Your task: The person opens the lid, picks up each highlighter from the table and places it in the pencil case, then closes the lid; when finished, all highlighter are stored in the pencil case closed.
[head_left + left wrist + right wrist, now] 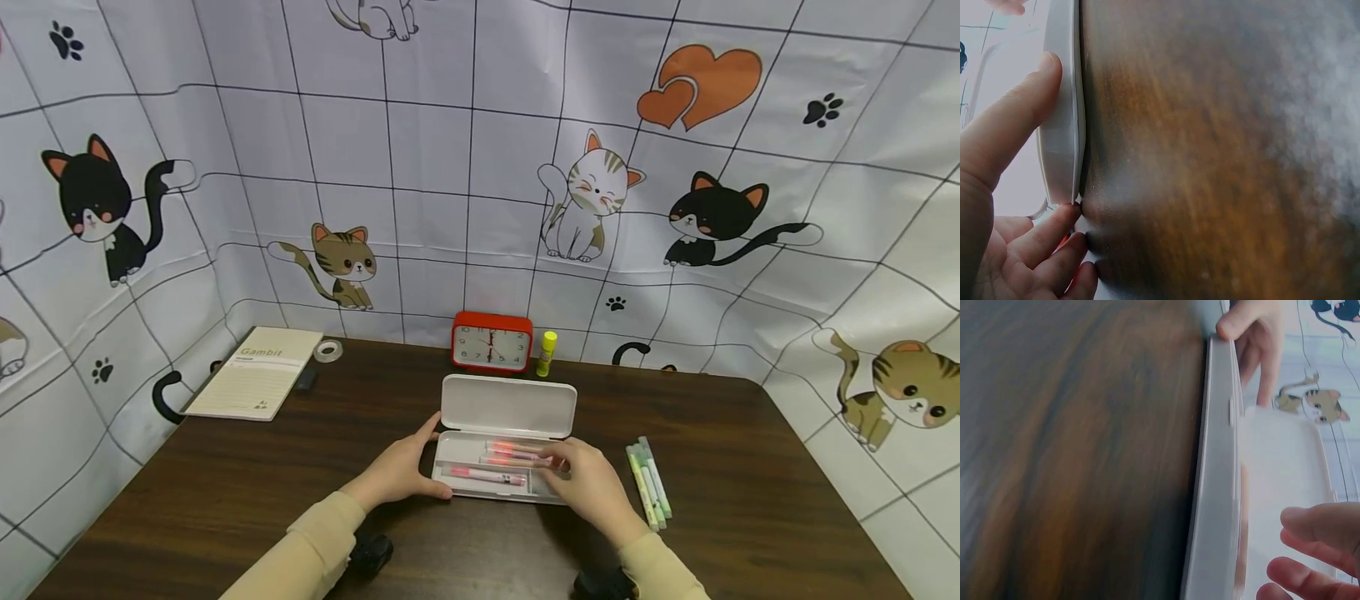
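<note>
On the desk (225,517), a cream notebook (255,371) and a roll of tape (327,351) are placed behind and to the left of the white pencil case (463,447). At the case's left end, the left hand (396,471) is set with thumb and fingers spread wide; the front wall is touched by the thumb and the end by a fingertip. Inside the case, whose lid (507,406) is raised, a pink pen (487,476) is seen at the front and blurred pink pens (516,454) behind it. A red clock (491,342) and a yellow glue stick (547,354) are stood behind the case. Over its right half, the right hand (588,479) is held, fingers loosely bent and slightly parted, nothing visibly gripped; the fingertips are beside the blurred pens' right ends, though contact cannot be told. Right of the case, pale green markers (651,483) are laid together.
</note>
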The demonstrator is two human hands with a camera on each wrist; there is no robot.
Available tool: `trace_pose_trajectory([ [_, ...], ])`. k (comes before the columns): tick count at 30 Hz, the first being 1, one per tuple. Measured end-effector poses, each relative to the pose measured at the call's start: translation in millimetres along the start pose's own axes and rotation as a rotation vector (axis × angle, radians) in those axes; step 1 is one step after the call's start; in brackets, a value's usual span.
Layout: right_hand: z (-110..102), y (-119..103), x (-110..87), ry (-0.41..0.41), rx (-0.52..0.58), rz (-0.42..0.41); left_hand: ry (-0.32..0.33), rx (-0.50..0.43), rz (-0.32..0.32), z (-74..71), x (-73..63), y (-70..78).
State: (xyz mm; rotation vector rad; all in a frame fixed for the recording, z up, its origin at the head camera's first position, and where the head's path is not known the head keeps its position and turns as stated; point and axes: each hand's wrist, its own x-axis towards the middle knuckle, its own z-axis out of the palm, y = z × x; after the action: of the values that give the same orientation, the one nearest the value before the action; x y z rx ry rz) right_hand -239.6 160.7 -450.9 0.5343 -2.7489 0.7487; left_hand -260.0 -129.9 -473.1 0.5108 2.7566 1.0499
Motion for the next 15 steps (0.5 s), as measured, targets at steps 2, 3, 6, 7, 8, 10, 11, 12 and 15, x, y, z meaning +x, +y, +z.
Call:
trace_pose_trajectory([
  [2, -3.5, 6.2, -2.7, 0.02, -0.005, 0.024, 0.001, 0.002, -0.006, 0.6, 0.3, -0.8],
  [3, -5.0, 9.5, -4.0, 0.025, -0.005, 0.037, 0.001, 0.005, -0.008, 0.9, 0.4, -1.3],
  [6, -9.9, 18.2, -8.0, 0.031, 0.006, 0.072, 0.003, 0.008, -0.015, 1.7, 0.4, -2.4],
  [7, -11.7, 20.8, -9.4, 0.031, 0.007, 0.082, 0.004, 0.007, -0.015, 1.8, 0.2, -2.5],
  [8, -13.6, 23.4, -10.9, 0.03, 0.009, 0.089, 0.005, 0.006, -0.015, 1.9, 0.1, -2.6],
  [10, -17.7, 29.0, -13.8, 0.029, 0.005, 0.112, 0.006, 0.001, -0.013, 1.8, -0.2, -2.3],
  [11, -20.1, 32.0, -15.5, 0.03, 0.001, 0.122, 0.007, 0.001, -0.011, 1.7, -0.3, -2.0],
  [12, -22.8, 35.2, -17.2, 0.035, -0.006, 0.128, 0.008, -0.001, -0.008, 1.7, -0.3, -1.8],
  [15, -31.4, 46.4, -22.6, 0.045, -0.019, 0.148, 0.01, -0.003, -0.007, 1.4, -0.6, -1.3],
])
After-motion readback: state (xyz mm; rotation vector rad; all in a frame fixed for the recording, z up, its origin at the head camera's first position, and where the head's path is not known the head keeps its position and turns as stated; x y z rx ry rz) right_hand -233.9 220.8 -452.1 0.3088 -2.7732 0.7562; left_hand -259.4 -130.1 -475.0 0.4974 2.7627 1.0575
